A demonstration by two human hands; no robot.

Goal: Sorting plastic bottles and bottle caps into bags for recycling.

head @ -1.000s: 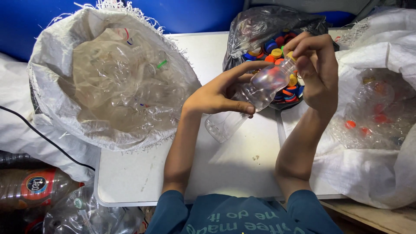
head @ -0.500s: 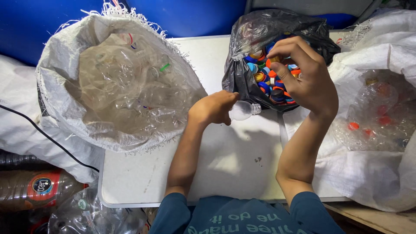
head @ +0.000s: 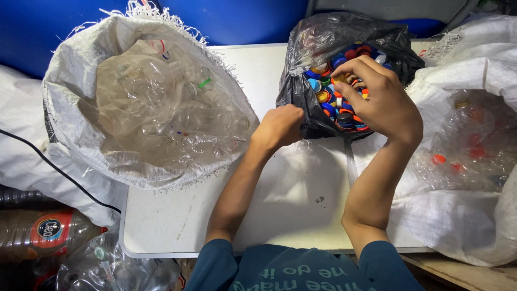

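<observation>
In the head view, the right hand (head: 377, 102) hangs over the mouth of a black plastic bag (head: 323, 43) full of coloured bottle caps (head: 336, 110). Its fingers (head: 353, 70) are curled down with the tips bunched together among the caps, touching them; whether a cap is pinched between the tips cannot be told, since the fingers cover that spot. The caps lie directly under and just left of those fingertips.

The left hand (head: 280, 126) is closed into a loose fist against the near left wall of the black bag, knuckles touching the plastic. A bit of clear plastic, likely a small clear bottle (head: 306, 144), peeks out just below its fingers, though the grip itself is hidden.

Both forearms rest over a white table (head: 177, 215). Left of the left hand, well apart, stands a white woven sack (head: 70, 108) filled with crushed clear bottles. Right of the right hand sits another white sack (head: 484, 70) holding clear bottles with red caps.
</observation>
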